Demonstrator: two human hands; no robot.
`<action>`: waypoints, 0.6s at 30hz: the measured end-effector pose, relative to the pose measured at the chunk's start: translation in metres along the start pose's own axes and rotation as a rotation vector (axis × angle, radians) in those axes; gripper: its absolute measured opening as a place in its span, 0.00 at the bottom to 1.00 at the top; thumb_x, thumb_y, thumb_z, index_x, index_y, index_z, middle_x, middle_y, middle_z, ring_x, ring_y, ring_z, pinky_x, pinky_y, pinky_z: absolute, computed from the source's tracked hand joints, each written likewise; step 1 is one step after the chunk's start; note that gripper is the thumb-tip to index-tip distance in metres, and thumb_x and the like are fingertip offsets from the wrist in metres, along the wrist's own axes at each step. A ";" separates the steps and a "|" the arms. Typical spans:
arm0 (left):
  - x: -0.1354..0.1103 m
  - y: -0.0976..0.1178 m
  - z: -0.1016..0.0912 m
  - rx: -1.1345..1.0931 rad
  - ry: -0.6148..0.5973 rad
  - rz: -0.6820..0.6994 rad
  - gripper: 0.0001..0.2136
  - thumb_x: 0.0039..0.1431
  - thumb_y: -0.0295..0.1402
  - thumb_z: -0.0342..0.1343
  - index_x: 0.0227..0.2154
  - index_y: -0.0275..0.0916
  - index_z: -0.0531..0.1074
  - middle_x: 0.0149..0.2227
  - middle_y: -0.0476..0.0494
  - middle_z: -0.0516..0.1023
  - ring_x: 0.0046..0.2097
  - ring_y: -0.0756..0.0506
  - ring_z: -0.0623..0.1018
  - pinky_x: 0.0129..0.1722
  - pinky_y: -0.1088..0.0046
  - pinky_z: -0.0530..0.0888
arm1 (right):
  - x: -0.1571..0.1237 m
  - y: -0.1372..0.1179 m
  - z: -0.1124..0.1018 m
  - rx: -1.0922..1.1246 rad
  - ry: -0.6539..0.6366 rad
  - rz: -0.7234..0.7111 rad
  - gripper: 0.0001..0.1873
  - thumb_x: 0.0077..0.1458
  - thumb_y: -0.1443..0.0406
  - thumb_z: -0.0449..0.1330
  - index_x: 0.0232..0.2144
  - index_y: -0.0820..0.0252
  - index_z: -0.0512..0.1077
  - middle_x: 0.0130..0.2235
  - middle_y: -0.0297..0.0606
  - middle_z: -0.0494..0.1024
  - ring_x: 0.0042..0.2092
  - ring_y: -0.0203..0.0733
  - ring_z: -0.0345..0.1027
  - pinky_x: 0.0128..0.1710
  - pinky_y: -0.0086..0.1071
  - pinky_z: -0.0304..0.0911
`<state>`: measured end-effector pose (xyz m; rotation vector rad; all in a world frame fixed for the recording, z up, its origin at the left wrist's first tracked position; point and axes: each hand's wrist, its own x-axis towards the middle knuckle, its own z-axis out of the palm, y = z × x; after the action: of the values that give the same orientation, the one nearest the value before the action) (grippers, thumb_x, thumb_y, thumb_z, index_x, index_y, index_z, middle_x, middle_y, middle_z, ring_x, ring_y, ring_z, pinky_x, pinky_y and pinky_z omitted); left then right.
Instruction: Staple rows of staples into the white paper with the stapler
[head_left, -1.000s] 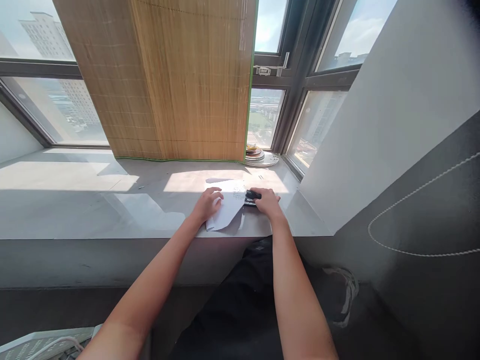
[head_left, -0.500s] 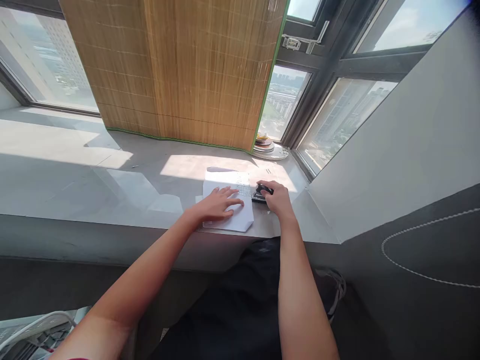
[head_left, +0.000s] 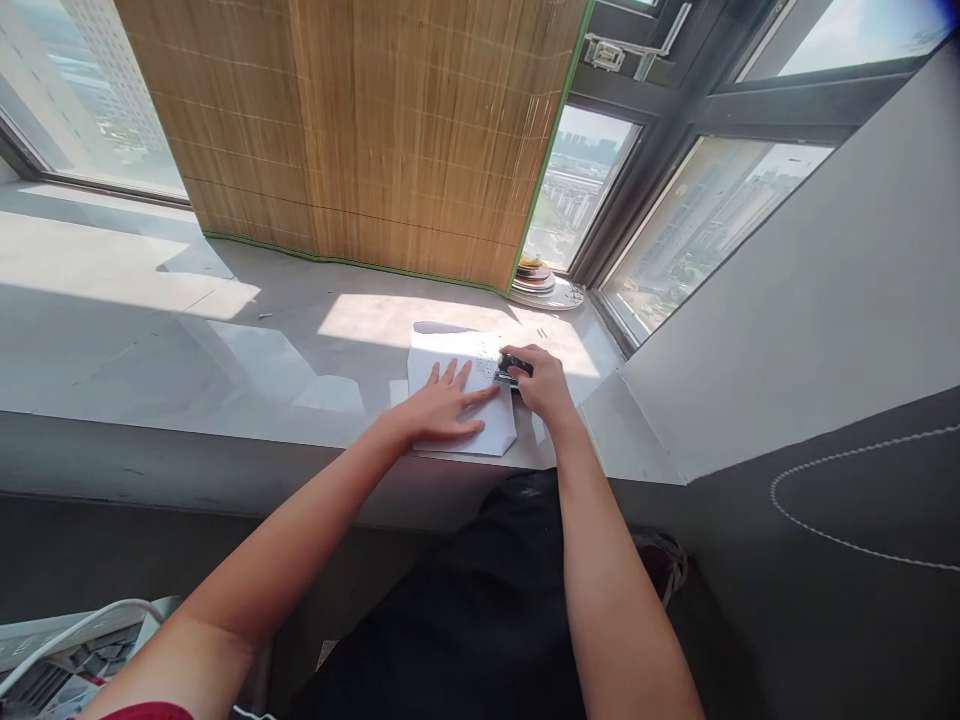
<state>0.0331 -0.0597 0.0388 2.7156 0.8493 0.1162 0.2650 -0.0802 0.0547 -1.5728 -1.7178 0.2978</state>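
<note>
Paper (head_left: 495,430): white, marked near its upper right; lay just below the centre of the frame, perhaps more than one sheet, since a pale edge showed at its left.
Left hand (head_left: 448,405): palm down on the paper, fingers spread apart, gripping nothing; to my eye, placed so as to pin it flat.
Right hand (head_left: 541,380): closed round the stapler, coming in from the right, which seemed to leave the marked face largely uncovered.
Stapler (head_left: 515,365): black, nose over the paper's right edge; whether any sheet sat between its jaws, I could not tell from where I stood.
Sill (head_left: 292,365): pale, broad, partly sunlit; it bore the paper and probably served as a firm surface to press against.
Plates (head_left: 547,292): stacked by the window corner, upper right of centre, well out of the hands' way.
Blind (head_left: 360,140): bamboo, green-edged, hanging across the upper middle, presumably for shade.
</note>
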 end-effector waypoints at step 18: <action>-0.001 0.001 0.012 -0.016 0.045 0.005 0.36 0.68 0.55 0.55 0.76 0.57 0.58 0.81 0.41 0.43 0.79 0.19 0.43 0.72 0.29 0.45 | 0.005 -0.006 0.013 -0.075 -0.044 -0.067 0.25 0.57 0.76 0.57 0.50 0.52 0.84 0.48 0.39 0.81 0.53 0.49 0.72 0.56 0.40 0.66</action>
<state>0.0349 -0.0638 0.0279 2.7096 0.8500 0.1851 0.2521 -0.0727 0.0520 -1.5688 -1.8306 0.2387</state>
